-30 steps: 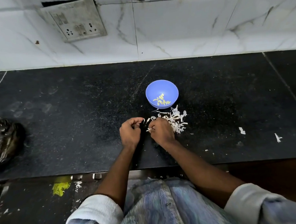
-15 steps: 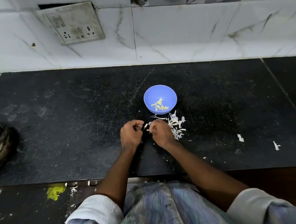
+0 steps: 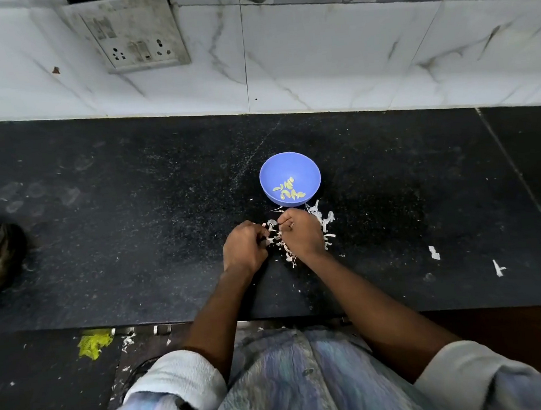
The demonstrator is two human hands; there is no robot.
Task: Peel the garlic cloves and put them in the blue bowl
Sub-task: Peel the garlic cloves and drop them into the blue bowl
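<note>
The left hand (image 3: 244, 247) and right hand (image 3: 301, 232) are held close together over the black stone counter (image 3: 131, 218), just in front of the blue bowl (image 3: 288, 166). Fingers of both hands are curled inward toward the narrow gap between them, where white garlic skin (image 3: 273, 234) is seen; whether a clove is pinched there cannot be told (it is too small and hidden). Peeled garlic cloves (image 3: 288, 190) lie in the bowl. More papery skins (image 3: 325, 222) are scattered beside the right hand.
</note>
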